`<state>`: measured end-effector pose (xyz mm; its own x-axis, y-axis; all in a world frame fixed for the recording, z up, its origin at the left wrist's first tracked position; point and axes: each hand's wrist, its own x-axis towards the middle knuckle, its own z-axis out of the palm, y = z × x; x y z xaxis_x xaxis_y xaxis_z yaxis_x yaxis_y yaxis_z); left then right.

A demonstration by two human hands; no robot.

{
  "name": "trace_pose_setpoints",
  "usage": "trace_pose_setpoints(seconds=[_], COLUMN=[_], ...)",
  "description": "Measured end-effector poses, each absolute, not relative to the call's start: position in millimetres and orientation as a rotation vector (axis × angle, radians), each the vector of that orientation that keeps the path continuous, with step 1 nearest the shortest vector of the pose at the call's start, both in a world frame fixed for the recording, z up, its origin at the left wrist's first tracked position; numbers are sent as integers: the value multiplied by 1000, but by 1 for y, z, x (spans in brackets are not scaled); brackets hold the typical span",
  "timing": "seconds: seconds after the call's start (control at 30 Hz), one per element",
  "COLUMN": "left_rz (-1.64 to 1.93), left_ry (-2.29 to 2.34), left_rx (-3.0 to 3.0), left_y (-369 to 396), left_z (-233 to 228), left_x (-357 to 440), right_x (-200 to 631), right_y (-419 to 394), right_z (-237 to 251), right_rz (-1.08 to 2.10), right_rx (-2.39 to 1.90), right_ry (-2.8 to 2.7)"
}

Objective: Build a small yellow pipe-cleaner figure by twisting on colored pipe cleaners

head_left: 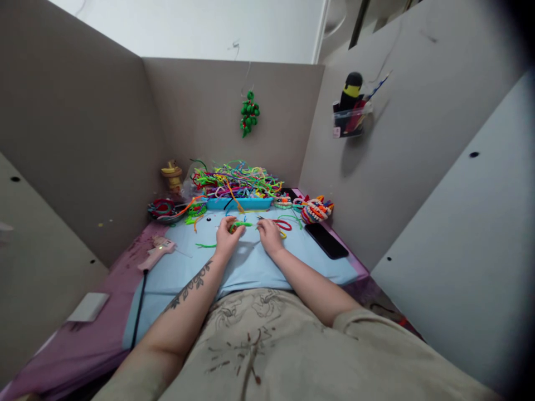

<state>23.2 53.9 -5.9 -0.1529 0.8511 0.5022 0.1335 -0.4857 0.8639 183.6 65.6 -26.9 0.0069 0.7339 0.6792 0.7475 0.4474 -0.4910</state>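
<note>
My left hand (227, 234) rests on a light blue mat (251, 267) and pinches one end of a green pipe cleaner (242, 224). My right hand (270, 234) lies just to the right of it, fingers curled at the pipe cleaner's other end, beside small scissors with red handles (281, 224). Whether the right hand grips the pipe cleaner is unclear. A loose green piece (204, 245) lies left of my left hand.
A blue tray (239, 204) piled with coloured pipe cleaners stands at the back. A pink glue gun (156, 252) with a black cord lies left, a black phone (326, 240) right. Finished craft pieces (316, 210) sit at back right. Grey partition walls enclose the desk.
</note>
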Motion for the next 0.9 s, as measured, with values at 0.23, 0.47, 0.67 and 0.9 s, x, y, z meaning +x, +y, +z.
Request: trace_pose_setpoints(seconds=[0.23, 0.47, 0.67, 0.9], left_rz=[1637, 1610, 1605, 1557], left_ry=[1066, 1039, 1008, 992], left_rx=[1489, 1467, 1468, 1487], left_y=[53, 55, 56, 57], left_z=[-2, -4, -7, -10], left_x=[22, 22, 21, 22], right_x=[184, 188, 192, 198], right_y=[64, 62, 62, 64], right_z=[-24, -23, -24, -28], right_rz=[-60, -93, -101, -90], right_rx=[-1256, -1222, -1147, -1101], right_ry=[-1770, -1806, -1839, -1854])
